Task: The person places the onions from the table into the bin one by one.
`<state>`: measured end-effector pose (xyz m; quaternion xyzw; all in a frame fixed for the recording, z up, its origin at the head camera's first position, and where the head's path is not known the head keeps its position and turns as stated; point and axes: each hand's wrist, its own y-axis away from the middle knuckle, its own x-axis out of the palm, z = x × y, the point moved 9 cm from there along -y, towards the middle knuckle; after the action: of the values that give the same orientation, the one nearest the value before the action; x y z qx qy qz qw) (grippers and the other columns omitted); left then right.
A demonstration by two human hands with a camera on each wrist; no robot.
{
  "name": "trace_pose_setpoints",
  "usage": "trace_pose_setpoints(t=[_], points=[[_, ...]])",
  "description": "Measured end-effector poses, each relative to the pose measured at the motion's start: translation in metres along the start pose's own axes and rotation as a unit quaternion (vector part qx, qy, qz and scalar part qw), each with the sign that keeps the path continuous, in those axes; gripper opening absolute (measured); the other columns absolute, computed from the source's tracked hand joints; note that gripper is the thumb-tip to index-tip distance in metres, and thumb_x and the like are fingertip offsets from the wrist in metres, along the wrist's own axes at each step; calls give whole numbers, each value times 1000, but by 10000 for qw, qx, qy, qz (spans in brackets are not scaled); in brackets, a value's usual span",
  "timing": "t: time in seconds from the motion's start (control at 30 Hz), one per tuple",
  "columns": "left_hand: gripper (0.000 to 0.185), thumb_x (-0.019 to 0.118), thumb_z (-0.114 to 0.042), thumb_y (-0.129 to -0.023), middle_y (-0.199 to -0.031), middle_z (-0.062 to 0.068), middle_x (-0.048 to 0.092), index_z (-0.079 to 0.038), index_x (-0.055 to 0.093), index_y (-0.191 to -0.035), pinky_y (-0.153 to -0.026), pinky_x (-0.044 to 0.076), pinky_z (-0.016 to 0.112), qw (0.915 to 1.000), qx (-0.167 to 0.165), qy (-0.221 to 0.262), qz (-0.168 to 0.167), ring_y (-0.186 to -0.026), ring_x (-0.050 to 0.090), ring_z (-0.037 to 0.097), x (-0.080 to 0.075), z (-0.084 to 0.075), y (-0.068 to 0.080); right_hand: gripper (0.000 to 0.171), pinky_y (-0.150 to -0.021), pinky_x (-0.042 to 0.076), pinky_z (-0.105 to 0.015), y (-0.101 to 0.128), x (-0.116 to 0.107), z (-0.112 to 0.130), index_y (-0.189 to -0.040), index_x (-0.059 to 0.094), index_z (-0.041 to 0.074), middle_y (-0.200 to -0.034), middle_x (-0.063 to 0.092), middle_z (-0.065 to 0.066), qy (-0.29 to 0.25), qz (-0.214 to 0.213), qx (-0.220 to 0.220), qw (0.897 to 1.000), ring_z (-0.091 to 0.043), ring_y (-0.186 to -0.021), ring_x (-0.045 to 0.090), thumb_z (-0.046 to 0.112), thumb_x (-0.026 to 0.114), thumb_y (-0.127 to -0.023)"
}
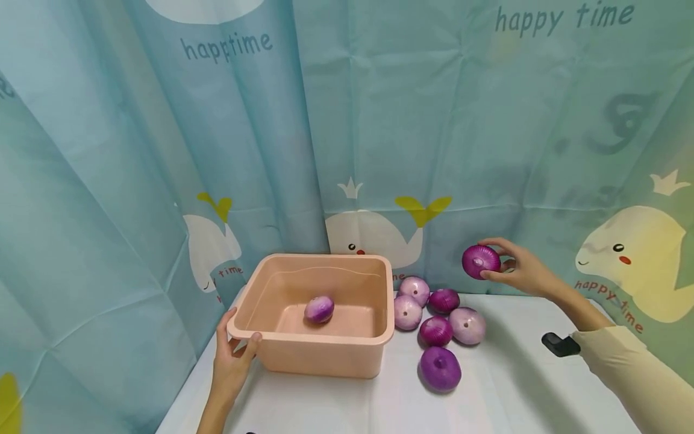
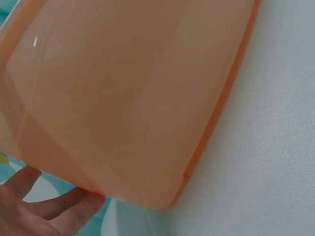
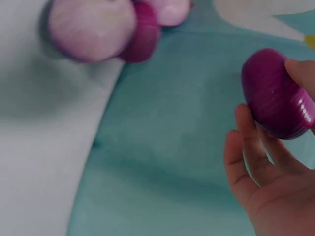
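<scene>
My right hand grip holds a red onion before "happy time" curtain; left hand grip pinches the peach tub rim.

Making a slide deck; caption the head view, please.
Right hand lifts a red onion while the left hand grips the pink basin.

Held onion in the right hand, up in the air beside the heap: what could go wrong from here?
1. The right hand holds the purple onion only with thumb and fingertips, clear above the table; it could slip and roll off.
2. If dropped, it may scatter the loose onions below.
3. The left hand grips just one corner of the tub, so a hard toss might shift it.
</scene>
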<state>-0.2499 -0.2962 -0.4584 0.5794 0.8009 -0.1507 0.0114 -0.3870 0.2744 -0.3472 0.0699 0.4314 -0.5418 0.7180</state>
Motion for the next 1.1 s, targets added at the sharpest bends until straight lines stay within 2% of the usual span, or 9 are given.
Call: trace_pose_setpoints(t=[0.3, 0.53, 0.67, 0.8, 0.97, 1.1], points=[[77, 63, -18, -103, -161, 12, 28, -30, 16, -164, -81, 55, 19, 10000, -44, -13, 44, -113, 53, -4, 1, -1, 0, 67, -71, 56, -15, -7, -14, 24, -146, 50, 10, -117, 61, -18, -131, -815, -102, 9965, -7, -83, 69, 7, 82, -87], [78, 64, -22, -103, -162, 9, 26, -33, 15, -163, -82, 54, 17, 9998, -181, -32, 60, -116, 52, -1, 1, 1, 1, 68, -71, 55, -13, -11, -12, 26, -145, 51, 10, -117, 63, -19, -140, -1021, -142, 9946, -5, -82, 70, 6, 84, -86], [78, 64, -22, -103, -162, 9, 26, -32, 15, -163, -82, 53, 17, 9999, -116, -87, 59, -118, 50, -1, 1, 0, 0, 67, -71, 56, -14, -12, -10, 29, -145, 51, 11, -117, 63, -19, -136, -952, -156, 9952, -7, -82, 71, 8, 83, -86], [78, 64, -21, -103, -161, 10, 27, -31, 16, -164, -81, 54, 18, 9999, -66, -79, 18, -116, 51, -2, 0, 0, 0, 66, -72, 57, -17, -18, -3, 36, -145, 51, 14, -118, 63, -17, 9, -691, -110, 9976, -12, -86, 72, 16, 84, -87], [77, 63, -18, -103, -160, 11, 28, -30, 16, -164, -79, 54, 16, 10000, -47, 0, -12, -114, 52, -3, -1, 0, 1, 65, -74, 59, -24, -39, 13, 54, -143, 51, 12, -119, 63, -18, 21, -138, -168, 9998, -23, -87, 72, 18, 84, -88], [76, 63, -17, -103, -161, 9, 28, -29, 17, -164, -82, 52, 13, 10000, 72, 28, -33, -122, 49, 5, 0, -1, 1, 64, -74, 60, -29, -59, 29, 78, -141, 53, 12, -118, 65, -16, 57, 373, -408, 9985, -21, -85, 71, 16, 85, -87]])
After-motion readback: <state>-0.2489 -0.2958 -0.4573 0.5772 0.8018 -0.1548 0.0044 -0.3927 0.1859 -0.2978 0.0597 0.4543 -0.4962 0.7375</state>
